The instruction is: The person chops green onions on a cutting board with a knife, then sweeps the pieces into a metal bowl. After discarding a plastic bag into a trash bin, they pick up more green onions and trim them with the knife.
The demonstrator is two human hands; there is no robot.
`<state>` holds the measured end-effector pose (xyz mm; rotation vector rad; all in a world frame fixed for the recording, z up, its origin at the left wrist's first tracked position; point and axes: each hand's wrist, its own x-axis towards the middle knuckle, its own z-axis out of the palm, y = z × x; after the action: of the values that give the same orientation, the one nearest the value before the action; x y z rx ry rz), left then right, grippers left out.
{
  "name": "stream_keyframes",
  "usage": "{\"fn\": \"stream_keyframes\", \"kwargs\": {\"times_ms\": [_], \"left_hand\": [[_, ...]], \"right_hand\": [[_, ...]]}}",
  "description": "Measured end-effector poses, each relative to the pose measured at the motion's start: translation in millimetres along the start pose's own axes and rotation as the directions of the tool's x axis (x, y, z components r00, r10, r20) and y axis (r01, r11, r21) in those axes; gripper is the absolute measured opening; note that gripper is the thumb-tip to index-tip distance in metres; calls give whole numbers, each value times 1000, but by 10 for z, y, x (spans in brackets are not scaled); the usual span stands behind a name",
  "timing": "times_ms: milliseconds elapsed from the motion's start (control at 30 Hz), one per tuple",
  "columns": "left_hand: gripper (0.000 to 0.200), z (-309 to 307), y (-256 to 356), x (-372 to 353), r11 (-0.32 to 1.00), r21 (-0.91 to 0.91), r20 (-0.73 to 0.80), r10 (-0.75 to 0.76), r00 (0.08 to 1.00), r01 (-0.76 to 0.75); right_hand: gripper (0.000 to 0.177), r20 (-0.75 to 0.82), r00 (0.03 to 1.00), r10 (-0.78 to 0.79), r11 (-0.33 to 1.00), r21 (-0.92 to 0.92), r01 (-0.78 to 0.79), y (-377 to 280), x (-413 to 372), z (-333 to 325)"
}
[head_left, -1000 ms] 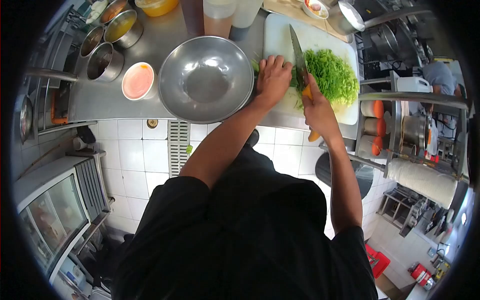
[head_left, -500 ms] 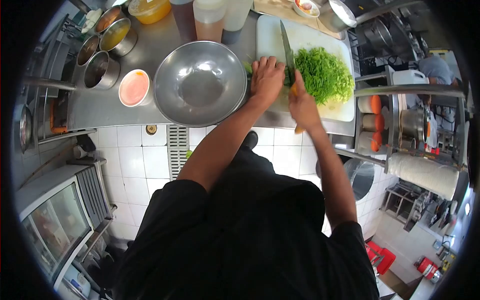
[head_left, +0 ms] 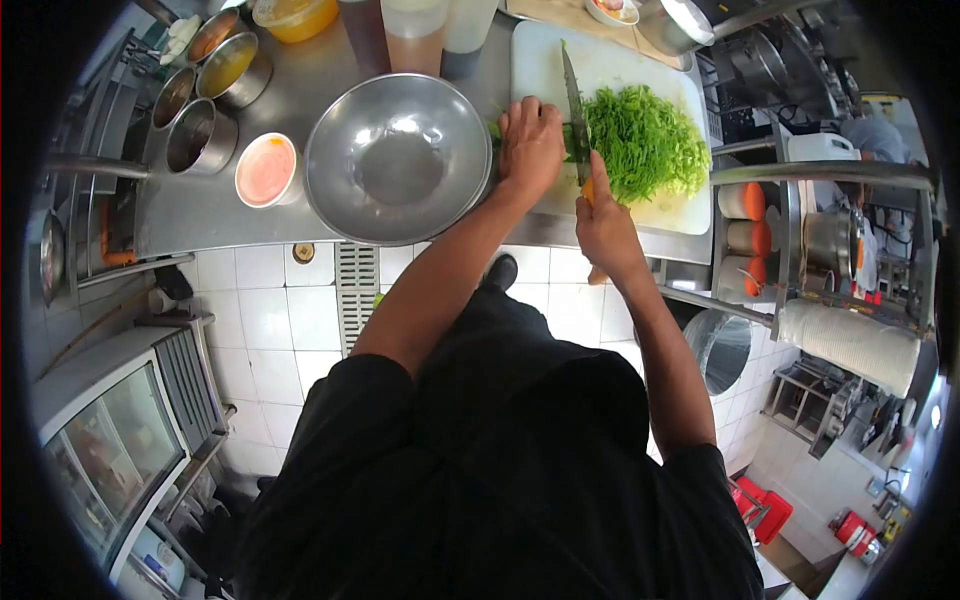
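Observation:
My right hand [head_left: 609, 236] is closed round the orange handle of a kitchen knife [head_left: 574, 100]. Its long blade points away from me over the white cutting board [head_left: 538, 62], with bits of green stuck to it. Just left of the blade, my left hand [head_left: 531, 148] presses down with curled fingers on leafy greens [head_left: 570, 143], mostly hidden under it. A pile of shredded lettuce-like greens [head_left: 645, 145] lies on the board to the right of the blade. Beside my left hand, a wide steel bowl [head_left: 400, 170] stands with nothing in it.
Left of the bowl are a tub of pink sauce [head_left: 267, 172] and several steel pots, one holding yellow liquid [head_left: 235, 72]. Squeeze bottles [head_left: 415, 35] stand behind the bowl. A metal rail [head_left: 820, 172] runs right of the board. Another person [head_left: 875, 140] is in the right background.
My right hand and the knife handle have come slightly towards me, the blade still beside my left hand. My left hand stays on the greens. The view has shifted a little.

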<state>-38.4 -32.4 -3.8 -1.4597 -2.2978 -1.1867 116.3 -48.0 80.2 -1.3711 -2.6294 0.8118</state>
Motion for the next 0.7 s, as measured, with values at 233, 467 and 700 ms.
{"fn": "stream_keyframes", "kwargs": {"times_ms": [233,467,700], "left_hand": [[13,38,9,32,990,141,110,3,994,-19],[17,5,25,-4,982,187,76,-19,997,4],[16,97,-18,4,986,164,44,0,999,-7]], "right_hand": [[70,-49,994,-98,995,-17,97,118,170,118],[71,136,985,109,977,168,-132,-189,129,-329],[72,130,988,89,981,160,-109,-135,310,-325]]}}
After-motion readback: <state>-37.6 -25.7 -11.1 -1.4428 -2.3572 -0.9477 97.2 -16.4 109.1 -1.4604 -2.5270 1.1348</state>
